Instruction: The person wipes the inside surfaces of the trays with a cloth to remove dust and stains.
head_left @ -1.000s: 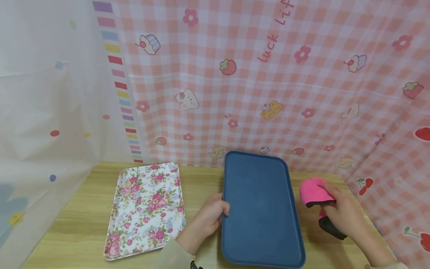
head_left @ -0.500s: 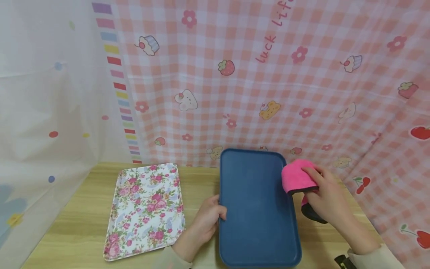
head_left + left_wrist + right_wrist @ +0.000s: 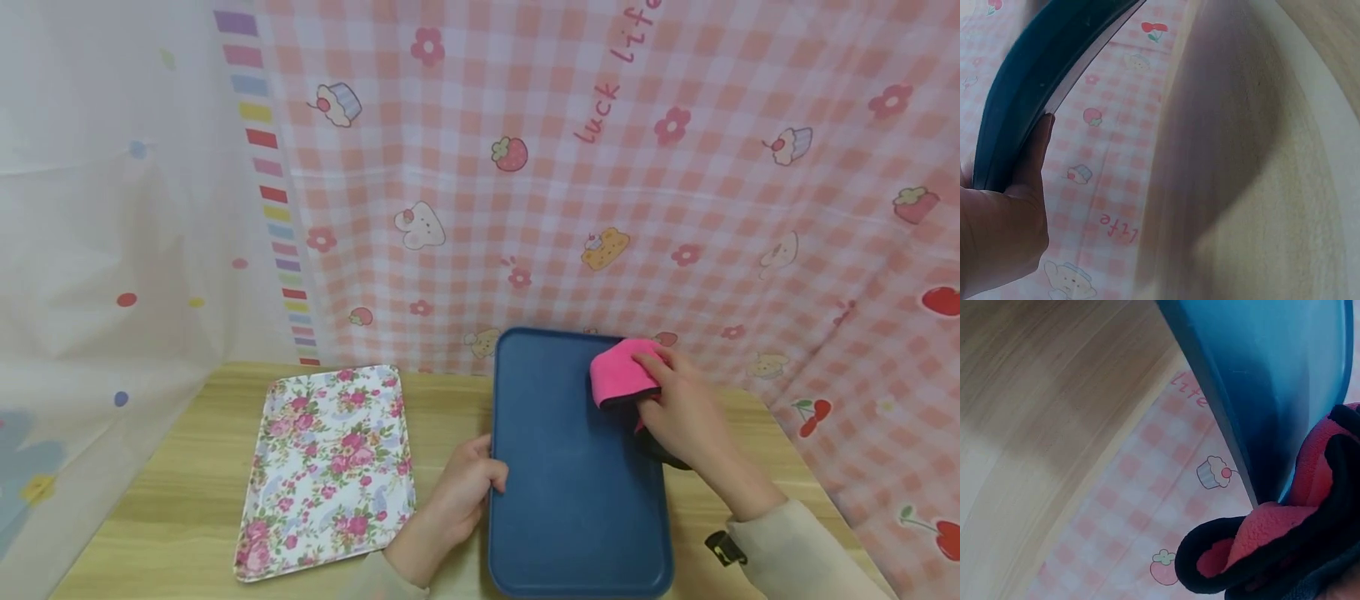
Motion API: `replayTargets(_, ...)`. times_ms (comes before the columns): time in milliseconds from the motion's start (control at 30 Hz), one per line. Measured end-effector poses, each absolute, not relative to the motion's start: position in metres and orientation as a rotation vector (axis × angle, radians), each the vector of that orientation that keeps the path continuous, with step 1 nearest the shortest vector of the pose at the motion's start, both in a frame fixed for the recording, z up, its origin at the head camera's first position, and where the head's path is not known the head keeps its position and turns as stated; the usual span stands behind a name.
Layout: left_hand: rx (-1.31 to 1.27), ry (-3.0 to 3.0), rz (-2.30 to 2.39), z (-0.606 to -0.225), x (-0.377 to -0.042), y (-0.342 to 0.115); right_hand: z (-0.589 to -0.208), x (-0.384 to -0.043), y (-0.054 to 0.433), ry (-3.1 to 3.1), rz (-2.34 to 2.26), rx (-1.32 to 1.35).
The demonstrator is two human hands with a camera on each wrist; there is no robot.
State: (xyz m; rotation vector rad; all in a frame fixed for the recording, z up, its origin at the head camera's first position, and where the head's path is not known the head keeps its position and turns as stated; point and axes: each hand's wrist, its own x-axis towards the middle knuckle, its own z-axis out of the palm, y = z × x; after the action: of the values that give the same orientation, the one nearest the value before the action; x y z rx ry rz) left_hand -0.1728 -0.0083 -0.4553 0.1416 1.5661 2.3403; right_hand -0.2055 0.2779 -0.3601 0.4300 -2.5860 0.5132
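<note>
A blue rectangular tray [image 3: 570, 500] with a raised rim is held tilted up over the table. My left hand [image 3: 460, 493] grips its left edge, thumb on the inner face; the left wrist view shows the fingers behind the rim [image 3: 1029, 94]. In my right hand [image 3: 688, 417] is a folded pink cloth [image 3: 622, 372] with black edging, laid against the tray's upper right corner. The cloth's folds [image 3: 1272, 531] lie right at the tray's edge in the right wrist view, where most of that hand is hidden.
A white tray with a rose print [image 3: 322, 467] lies on the wooden table [image 3: 180, 500] at the left. A pink checked curtain [image 3: 465, 183] hangs behind the table and along the right side. Pale sheeting [image 3: 90, 217] hangs on the left.
My right hand has brought the pink cloth leftward and up from beside the blue tray onto its upper right corner. The left hand keeps its grip on the tray, nearly still.
</note>
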Motion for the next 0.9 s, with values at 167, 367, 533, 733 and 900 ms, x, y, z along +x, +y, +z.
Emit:
replayTargets(167, 0.156, 1.601, 2.344, -0.454, -0.171, -0.008, -0.359, -0.21, 0.272, -2.673, 0.473, 0.385)
replayTargets(367, 0.168, 1.595, 2.342, -0.454, -0.17, -0.006, -0.356, -0.213, 0.265, -2.731, 0.436, 0.346)
replayTargets(533, 0.188, 1.602, 2.341, -0.454, -0.169, -0.005, -0.352, -0.216, 0.262, -2.707, 0.431, 0.37)
replayTargets(733, 0.189, 1.603, 2.351, -0.452, -0.168, -0.005, -0.348, -0.219, 0.255, -2.72, 0.457, 0.332)
replayTargets(900, 0.184, 1.615, 2.351, -0.451, -0.168, -0.007, -0.345, -0.221, 0.247, -2.758, 0.512, 0.29)
